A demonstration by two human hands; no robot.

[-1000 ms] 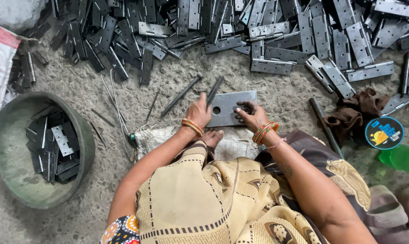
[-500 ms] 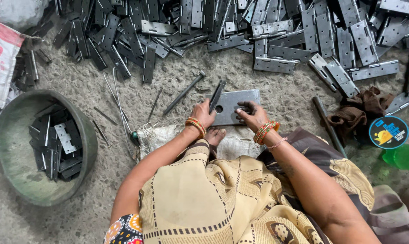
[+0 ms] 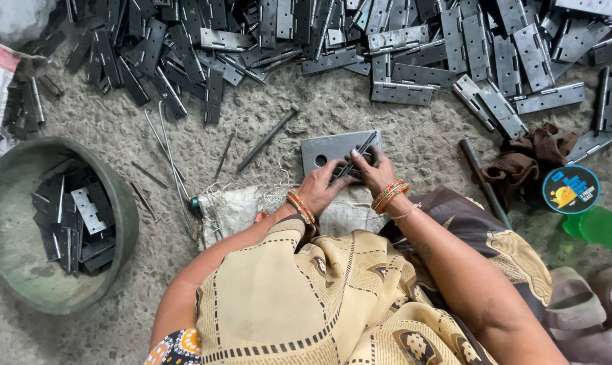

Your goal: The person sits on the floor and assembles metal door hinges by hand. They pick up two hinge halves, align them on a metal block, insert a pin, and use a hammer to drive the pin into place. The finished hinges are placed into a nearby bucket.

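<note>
A grey steel plate with a round hole lies flat on the ground in front of me. On it rests a dark metal hinge, and both hands grip it. My left hand holds its near end with the fingers curled over it. My right hand presses on it from the right side. Bangles ring both wrists. The hinge's lower part is hidden under my fingers.
A big heap of metal hinges covers the ground at the top. A green round basin with several hinge pieces sits at left. Loose pins lie near the plate. A hammer handle, brown cloth and sandals are at right.
A hinge has come onto the plate and both hands have closed on it. The view has shifted slightly.
</note>
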